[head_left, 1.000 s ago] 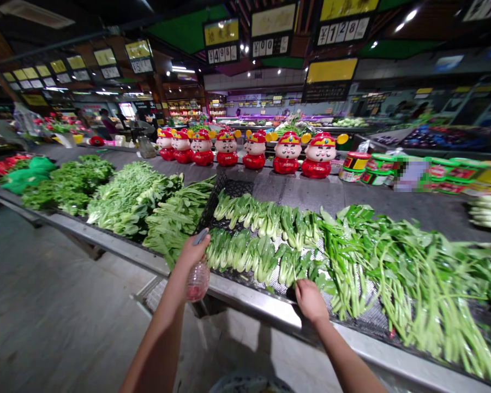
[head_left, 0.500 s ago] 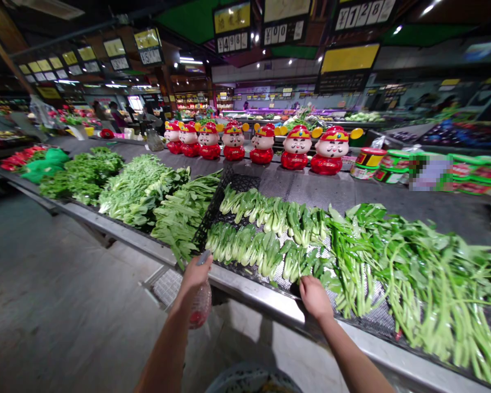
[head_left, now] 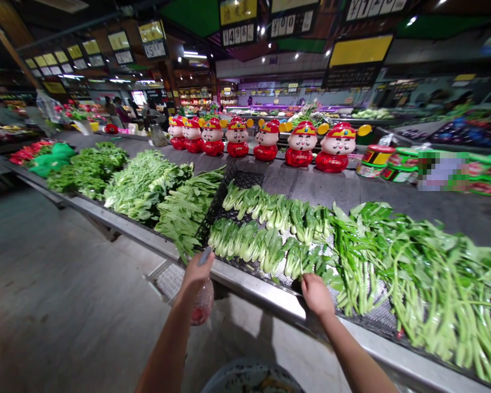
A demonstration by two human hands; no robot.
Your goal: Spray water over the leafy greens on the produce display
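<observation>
My left hand (head_left: pixel 195 273) is wrapped round the neck of a spray bottle (head_left: pixel 203 305), beside the display's metal edge. The bottle is clear with a pinkish tint, and its grey nozzle shows above my fingers. My right hand (head_left: pixel 316 293) is closed at the front of the bok choy (head_left: pixel 265 251), low against the near row. Its fingertips are turned away, so whatever they pinch is hidden. The bok choy lies in two rows on a black mesh tray (head_left: pixel 245 177). Long-stemmed leafy greens (head_left: pixel 364 273) lie just right of that hand.
A metal rail (head_left: pixel 262 292) runs along the display's front. Leafy bunches (head_left: pixel 135 185) lie to the left. Red figurines (head_left: pixel 300 144) and stacked tubs (head_left: pixel 374 161) line the back. Below me stands a round container (head_left: pixel 249 376); a grate (head_left: pixel 169 278) is under the shelf.
The view has shifted slightly. Both hands stay in nearly the same places, the left still on the spray bottle. A thin pale stem seen earlier at my right fingertips no longer shows clearly.
</observation>
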